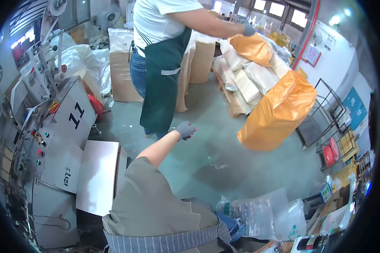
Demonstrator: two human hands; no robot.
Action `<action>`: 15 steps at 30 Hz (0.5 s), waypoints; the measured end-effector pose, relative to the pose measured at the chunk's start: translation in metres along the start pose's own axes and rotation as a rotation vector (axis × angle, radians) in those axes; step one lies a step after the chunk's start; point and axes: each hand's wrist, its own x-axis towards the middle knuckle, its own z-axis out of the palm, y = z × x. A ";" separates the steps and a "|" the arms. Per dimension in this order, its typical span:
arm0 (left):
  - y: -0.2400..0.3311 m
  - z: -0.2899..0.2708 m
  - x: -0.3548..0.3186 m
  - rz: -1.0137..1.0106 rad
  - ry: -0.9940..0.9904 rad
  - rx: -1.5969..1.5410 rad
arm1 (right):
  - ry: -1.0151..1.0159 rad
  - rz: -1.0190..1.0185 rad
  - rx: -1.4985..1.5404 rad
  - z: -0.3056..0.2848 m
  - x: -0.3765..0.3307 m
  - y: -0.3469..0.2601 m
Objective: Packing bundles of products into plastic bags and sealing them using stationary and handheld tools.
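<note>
My left hand [185, 130], in a grey glove with bare fingertips, reaches out in mid-air over the green floor [211, 168]. Its fingers are loosely bent and a little apart, and I see nothing in them. Below it come my bare forearm and olive sleeve [147, 173]. My right hand does not show. Just beyond my left hand stands a co-worker in a dark green apron [162, 84]. That person's gloved hand [249, 29] is over an orange sack [251, 48] on a stack. A tall orange sack [278, 114] stands on the floor to the right.
A grey machine [67, 126] with buttons fills the left side, a metal box [97, 173] beside it. White sacks [244, 84] are piled on a wooden pallet [230, 99]. Clear plastic bags [261, 215] lie near me at lower right. A wire cart [320, 118] stands far right.
</note>
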 end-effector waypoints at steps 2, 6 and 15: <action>0.011 0.001 -0.013 0.086 0.091 -0.036 | 0.018 0.018 -0.014 0.000 -0.001 0.003; 0.063 -0.041 -0.036 0.443 0.151 -0.264 | 0.047 0.054 -0.047 -0.001 0.001 0.007; 0.199 -0.290 -0.076 0.735 0.845 -0.767 | 0.078 0.034 -0.079 -0.003 0.012 0.002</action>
